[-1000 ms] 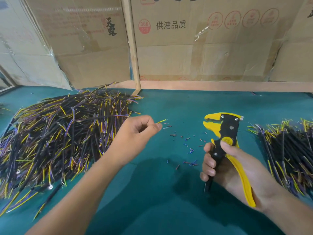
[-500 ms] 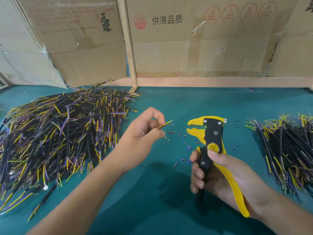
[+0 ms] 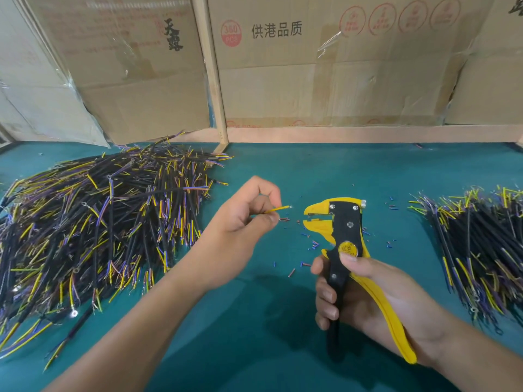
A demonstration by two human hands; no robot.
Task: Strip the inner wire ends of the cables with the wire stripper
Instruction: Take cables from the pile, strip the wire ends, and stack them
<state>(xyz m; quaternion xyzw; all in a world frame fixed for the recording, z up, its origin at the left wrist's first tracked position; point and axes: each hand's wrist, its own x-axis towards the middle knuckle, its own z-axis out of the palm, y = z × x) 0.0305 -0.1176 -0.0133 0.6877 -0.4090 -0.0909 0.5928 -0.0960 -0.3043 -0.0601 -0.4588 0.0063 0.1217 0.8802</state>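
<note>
A person's two bare hands work over a teal-covered counter, seen from above and behind the hands.

The left hand is raised near the middle of the view, fingers curled inward, pinching a thin yellow wire between thumb and forefinger. The wire's free end sticks out to the right, with a short bare tip showing. That tip points at the wire stripper's head and stops just short of it, not touching.

The right hand grips the wire stripper upright, fingers wrapped around its black handle and the thumb pressing near a round yellow dial on the body. The yellow handle runs down across the palm and out past the wrist. The tool's yellow beak-shaped head faces left, its jaws slightly apart with nothing between them.

A large heap of black cables with yellow, purple and blue inner wires covers the left side of the counter. A smaller, neater pile of cables lies at the right edge. Between the hands and beyond the tool, tiny bits of stripped insulation, blue and reddish, are scattered on the counter.

Along the back stand flattened cardboard boxes printed with Chinese characters and red round stamps, with a wooden post rising in front of them.
</note>
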